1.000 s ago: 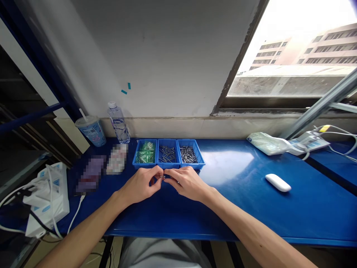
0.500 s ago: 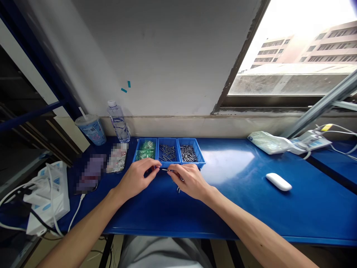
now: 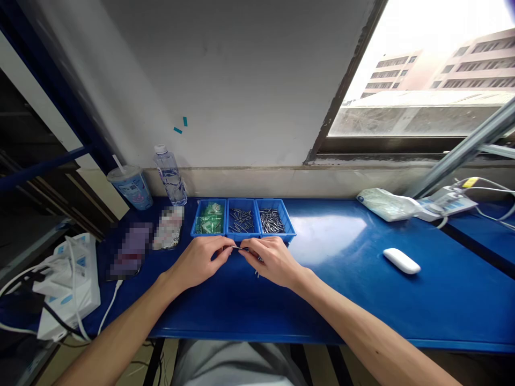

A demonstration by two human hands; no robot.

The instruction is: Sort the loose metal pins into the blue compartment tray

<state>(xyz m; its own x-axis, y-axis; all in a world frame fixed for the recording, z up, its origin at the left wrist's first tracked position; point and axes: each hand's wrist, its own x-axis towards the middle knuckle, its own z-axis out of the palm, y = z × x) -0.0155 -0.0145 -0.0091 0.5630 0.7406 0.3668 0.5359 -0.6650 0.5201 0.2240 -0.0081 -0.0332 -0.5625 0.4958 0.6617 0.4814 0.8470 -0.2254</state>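
Note:
My left hand (image 3: pixel 203 261) is closed in a pinch at the left end of a thin metal rod (image 3: pixel 236 247). The rod's other end is pinched by my right hand (image 3: pixel 276 261), whose curled fingers partly cover several more slim metal pieces (image 3: pixel 257 274). Just beyond my fingertips stand three joined blue bins. Small clear-green packets fill the left bin (image 3: pixel 210 216). Thin dark metal pieces lie in the middle bin (image 3: pixel 242 220), and shiny metal pieces are heaped in the right bin (image 3: pixel 272 221). Fingers hide most of the rod, so its exact kind does not show.
On the blue table (image 3: pixel 322 300), a white rounded case (image 3: pixel 401 261) lies to the right. A water bottle (image 3: pixel 170 177) and a lidded cup (image 3: pixel 132 185) stand back left, near a phone (image 3: pixel 131 251). White power strips with cables (image 3: pixel 74 284) sit at both sides.
My left hand has come down slightly, and its fingertips now meet the rod's left end. The right hand stays nearly in place, and the rod shows less between the fingers.

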